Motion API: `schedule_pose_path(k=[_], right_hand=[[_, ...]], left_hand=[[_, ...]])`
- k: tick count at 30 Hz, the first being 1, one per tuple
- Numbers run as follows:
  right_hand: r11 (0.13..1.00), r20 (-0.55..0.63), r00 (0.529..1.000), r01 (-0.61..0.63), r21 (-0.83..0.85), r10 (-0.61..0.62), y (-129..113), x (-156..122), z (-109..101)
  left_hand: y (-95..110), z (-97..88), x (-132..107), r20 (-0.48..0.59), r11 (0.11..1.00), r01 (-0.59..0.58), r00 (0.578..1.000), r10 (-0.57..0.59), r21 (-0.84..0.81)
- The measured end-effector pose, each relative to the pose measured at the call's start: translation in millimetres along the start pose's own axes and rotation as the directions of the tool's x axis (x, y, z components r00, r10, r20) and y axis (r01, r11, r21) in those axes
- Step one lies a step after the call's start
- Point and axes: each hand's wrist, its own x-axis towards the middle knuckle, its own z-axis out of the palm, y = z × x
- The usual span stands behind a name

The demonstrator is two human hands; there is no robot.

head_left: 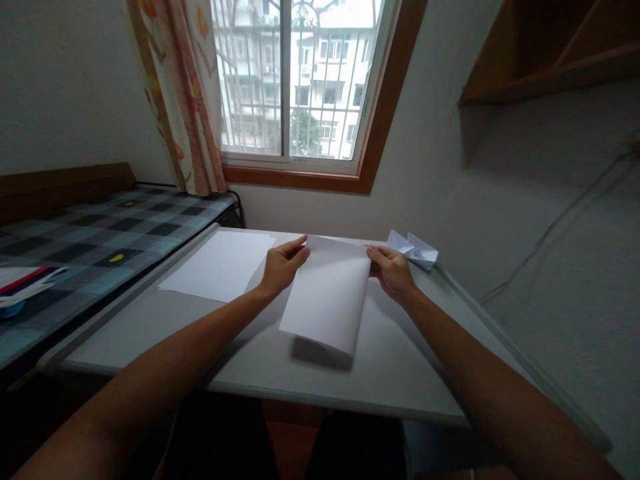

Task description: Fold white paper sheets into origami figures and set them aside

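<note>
A white sheet of paper (327, 293) is folded over on itself, its curved fold nearest me and lifted a little off the grey table (400, 373). My left hand (283, 265) pinches the sheet's far left corner. My right hand (393, 270) pinches the far right corner. Both hands hold the far edges together just above the tabletop.
A stack of flat white sheets (217, 265) lies left of the hands. A folded paper shape (415, 250) sits by the wall at the right. A bed with a checked cover (100, 233) adjoins the table's left side. A window (300, 80) and a curtain (185, 100) are behind.
</note>
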Motion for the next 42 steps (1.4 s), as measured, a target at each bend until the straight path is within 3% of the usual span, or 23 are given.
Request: schedule_pose_path(k=[8,11,16,27,34,38,42], right_hand=[[1.0,-0.073,0.997,0.024,-0.009,-0.025,5,3,0],[1.0,0.0,1.0,0.007,-0.009,-0.007,4,1,0],[0.985,0.21,0.966,-0.126,-0.113,0.148,4,-2,0],[0.974,0.214,0.954,-0.186,-0.126,0.21,4,-1,-1],[0.981,0.161,0.976,-0.124,-0.15,0.148,7,1,-3],[0.984,0.103,0.993,-0.043,-0.17,0.062,8,2,-5],[0.986,0.035,0.999,0.025,-0.162,-0.02,9,6,-10]], left_hand=[[-1,1.8,-2,0.008,1.0,-0.012,1.0,0.012,0.011],[0,1.9,-2,-0.014,1.0,-0.022,1.0,0.022,0.016],[-3,-1.6,2,-0.076,0.998,-0.048,0.996,0.052,0.051],[-5,-2.2,5,-0.064,0.999,-0.036,0.997,0.036,0.002],[5,-1.3,2,-0.057,0.996,0.084,0.995,-0.082,0.029],[9,-2.7,2,0.042,0.976,0.212,0.976,-0.214,0.045],[5,-2.4,0,0.139,0.971,0.22,0.963,-0.231,0.091]])
